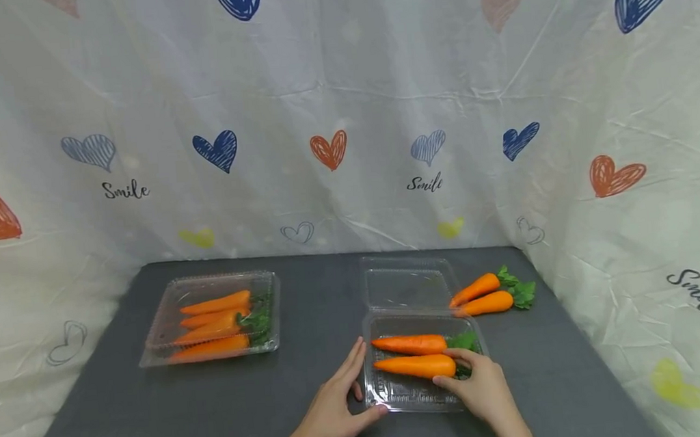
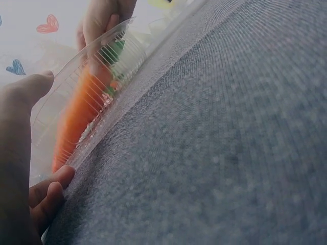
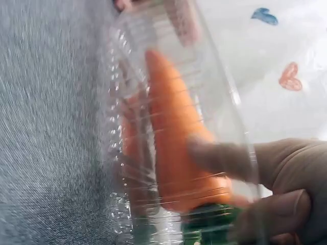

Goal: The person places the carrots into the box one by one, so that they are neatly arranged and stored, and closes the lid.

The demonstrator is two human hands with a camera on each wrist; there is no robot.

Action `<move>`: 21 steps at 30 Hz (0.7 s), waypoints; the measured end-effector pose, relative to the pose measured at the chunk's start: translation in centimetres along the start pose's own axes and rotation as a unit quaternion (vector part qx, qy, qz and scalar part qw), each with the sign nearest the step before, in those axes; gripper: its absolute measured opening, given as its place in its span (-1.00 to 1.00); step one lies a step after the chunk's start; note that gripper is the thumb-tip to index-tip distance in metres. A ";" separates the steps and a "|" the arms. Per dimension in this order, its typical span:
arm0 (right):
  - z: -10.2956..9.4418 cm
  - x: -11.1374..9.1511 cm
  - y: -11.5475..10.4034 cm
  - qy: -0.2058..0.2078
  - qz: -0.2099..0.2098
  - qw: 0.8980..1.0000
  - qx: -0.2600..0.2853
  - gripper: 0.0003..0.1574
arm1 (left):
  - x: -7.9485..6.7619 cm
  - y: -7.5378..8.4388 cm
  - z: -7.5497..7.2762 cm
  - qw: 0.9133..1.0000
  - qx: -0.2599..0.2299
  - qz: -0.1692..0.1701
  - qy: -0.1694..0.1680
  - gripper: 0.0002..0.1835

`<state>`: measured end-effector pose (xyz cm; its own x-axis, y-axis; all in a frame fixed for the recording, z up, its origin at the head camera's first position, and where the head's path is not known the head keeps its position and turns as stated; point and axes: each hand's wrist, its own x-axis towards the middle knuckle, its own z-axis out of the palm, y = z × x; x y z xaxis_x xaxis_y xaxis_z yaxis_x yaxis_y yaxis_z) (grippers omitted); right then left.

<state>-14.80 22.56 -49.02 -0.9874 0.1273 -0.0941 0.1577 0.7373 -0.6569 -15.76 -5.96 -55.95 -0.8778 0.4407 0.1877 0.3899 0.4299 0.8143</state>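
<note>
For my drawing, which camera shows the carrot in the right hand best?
The head view: the carrot is sharp, its orange part nearly uncovered. Both wrist views show it blurred through the clear box.

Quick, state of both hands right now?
Left hand: open, at the side of the open clear container.
Right hand: closed, holding the nearer carrot inside it near the thick end.

Clear plastic container [image 1: 401,397], wide open here on the grey tabletop [image 1: 320,303], lid [image 1: 407,284] flopped back behind, and inside, an orange carrot [image 1: 411,366], tip left, green leaves [image 3: 204,224] right, a second carrot [image 1: 409,345] lying alongside, just behind it
</note>
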 end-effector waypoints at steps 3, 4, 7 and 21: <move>0.2 0.6 0.0 0.002 -0.008 0.999 -0.034 -0.26 | 0.1 0.1 0.0 1.000 0.002 0.006 0.000 0.12; 0.3 0.7 0.0 0.003 -0.011 0.999 -0.044 -0.27 | 0.1 0.1 0.0 1.000 0.004 0.008 -0.001 0.12; 0.4 0.9 -0.1 0.004 -0.018 0.998 -0.060 -0.28 | 0.1 0.0 0.0 1.000 0.004 0.015 -0.006 0.10; -2.2 1.3 0.9 0.063 -0.026 0.998 0.018 -0.43 | 0.1 -0.1 0.0 1.000 0.002 0.008 -0.022 0.07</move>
<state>-15.91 24.87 -48.04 -0.9843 0.1735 0.0337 0.1036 0.7209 -0.6853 -15.90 -5.96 -56.03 -0.8585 0.4816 0.1763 0.4047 0.4249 0.8098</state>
